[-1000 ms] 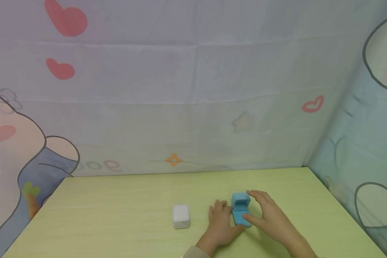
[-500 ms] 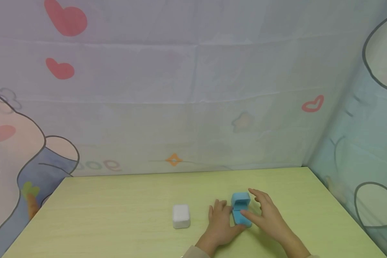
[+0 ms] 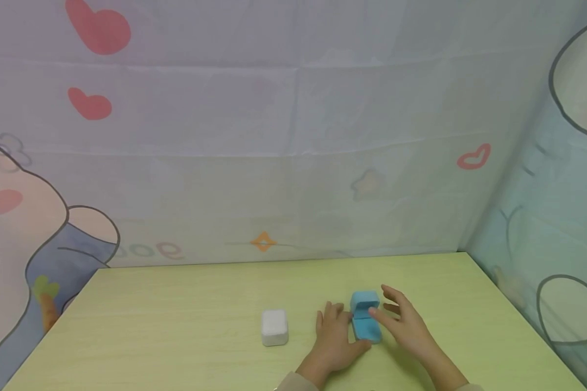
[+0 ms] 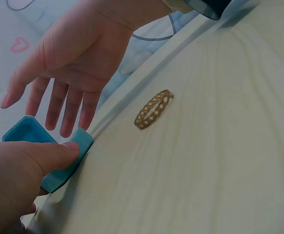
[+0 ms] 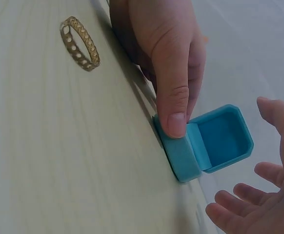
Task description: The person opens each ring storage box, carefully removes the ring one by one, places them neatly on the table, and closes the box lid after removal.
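A light-blue hinged ring box (image 3: 367, 328) stands on the table with its lid raised and leaning back. My left hand (image 3: 332, 342) holds its base from the left side, the thumb (image 5: 176, 117) pressed on the front edge. My right hand (image 3: 407, 327) hovers just right of the box, fingers spread and relaxed, holding nothing. Its palm (image 4: 86, 53) faces the box in the left wrist view. A gold openwork band (image 4: 154, 109), ring-shaped, lies on the table on the near side of the box; it shows in both wrist views.
A white rounded cube (image 3: 274, 328) stands on the pale yellow-green table (image 3: 176, 326), left of my left hand. Behind the table hangs a printed cloth (image 3: 293, 163) with hearts and cartoon figures, and more cloth covers the sides.
My right hand has drawn slightly right from the open lid, and its thumb has risen from over the box base. The left hand and the box keep their place.
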`<action>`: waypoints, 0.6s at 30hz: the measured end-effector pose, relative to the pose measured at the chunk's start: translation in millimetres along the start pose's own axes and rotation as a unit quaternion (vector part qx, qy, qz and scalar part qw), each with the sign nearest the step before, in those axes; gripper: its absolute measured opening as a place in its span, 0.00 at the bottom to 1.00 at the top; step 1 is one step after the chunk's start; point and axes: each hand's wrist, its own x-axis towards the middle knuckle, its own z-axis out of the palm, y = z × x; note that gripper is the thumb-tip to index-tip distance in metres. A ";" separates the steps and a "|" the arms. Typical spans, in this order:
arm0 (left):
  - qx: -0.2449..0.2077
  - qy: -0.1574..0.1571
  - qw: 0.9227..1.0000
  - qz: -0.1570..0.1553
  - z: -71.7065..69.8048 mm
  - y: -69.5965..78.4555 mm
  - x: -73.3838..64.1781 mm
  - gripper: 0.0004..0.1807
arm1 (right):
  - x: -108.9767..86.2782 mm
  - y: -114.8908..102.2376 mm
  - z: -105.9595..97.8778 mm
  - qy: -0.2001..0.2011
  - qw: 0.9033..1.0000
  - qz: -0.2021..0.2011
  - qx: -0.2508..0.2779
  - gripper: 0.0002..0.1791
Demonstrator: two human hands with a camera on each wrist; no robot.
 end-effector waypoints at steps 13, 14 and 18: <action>-0.001 -0.003 1.000 0.002 0.1 0.3 -0.6 0.32 | 4.3 7.9 1.3 -0.009 0.995 0.033 0.089 0.35; -0.001 -0.005 1.000 0.003 0.1 0.2 -0.6 0.32 | 4.4 8.5 1.0 -0.010 0.995 0.035 0.096 0.35; 0.002 -0.010 1.000 0.009 -0.8 0.6 -1.1 0.33 | 4.7 9.7 0.9 -0.002 0.992 0.046 0.114 0.33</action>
